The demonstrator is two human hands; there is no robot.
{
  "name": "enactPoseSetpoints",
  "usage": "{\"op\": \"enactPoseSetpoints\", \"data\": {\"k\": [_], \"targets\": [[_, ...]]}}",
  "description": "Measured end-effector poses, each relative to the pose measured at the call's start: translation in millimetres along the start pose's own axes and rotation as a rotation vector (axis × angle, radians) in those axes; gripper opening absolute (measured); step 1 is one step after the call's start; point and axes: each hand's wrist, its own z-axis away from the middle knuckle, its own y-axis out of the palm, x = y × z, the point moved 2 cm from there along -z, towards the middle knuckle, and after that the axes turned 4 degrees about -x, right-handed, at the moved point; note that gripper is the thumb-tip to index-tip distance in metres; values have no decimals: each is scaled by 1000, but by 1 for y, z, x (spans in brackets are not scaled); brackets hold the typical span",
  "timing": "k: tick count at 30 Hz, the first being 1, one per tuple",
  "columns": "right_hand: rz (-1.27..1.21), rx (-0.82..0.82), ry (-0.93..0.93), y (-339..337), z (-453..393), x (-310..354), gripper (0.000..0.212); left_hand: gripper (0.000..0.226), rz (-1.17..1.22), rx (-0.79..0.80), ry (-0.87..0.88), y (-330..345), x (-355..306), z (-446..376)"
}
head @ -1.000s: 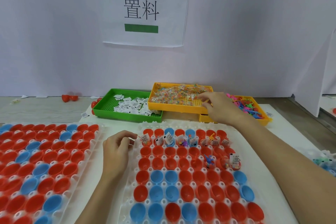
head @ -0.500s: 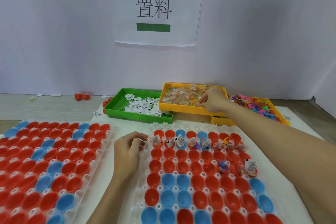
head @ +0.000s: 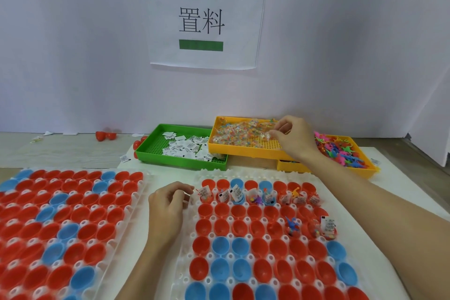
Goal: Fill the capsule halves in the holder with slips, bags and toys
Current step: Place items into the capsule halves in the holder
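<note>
White backdrop; right hand [head: 293,137] pinches bag [head: 264,136]; left hand [head: 168,204] curled, contents unclear.

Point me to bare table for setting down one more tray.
Bare white strip between the left holder and right holder, though the left hand rests there. Bare white corner right of the right holder, below the toy tray. Grey surface left of the green tray holds only scraps. Trays crowd the back.
</note>
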Motion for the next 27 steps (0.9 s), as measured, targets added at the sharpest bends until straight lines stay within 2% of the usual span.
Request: {"op": "enactPoseSetpoints", "data": {"k": [6,9,16,23,27], "targets": [[-277,-13,-32,-35,46,29,7,33,-2,4,-12,0,0,0],[-334,21,-64,-49,71,40,4,34,2,2,-21,0,-1,1],[-135,376,-159,-66,124,43,13,36,-10,-15,-34,0,0,1],[-4,484,-156,-59,147,30,14,36,-19,-12,-29,0,3,0],[59,539,-177,-54,150,28,25,36,-16,-11,-30,0,5,-1]]}}
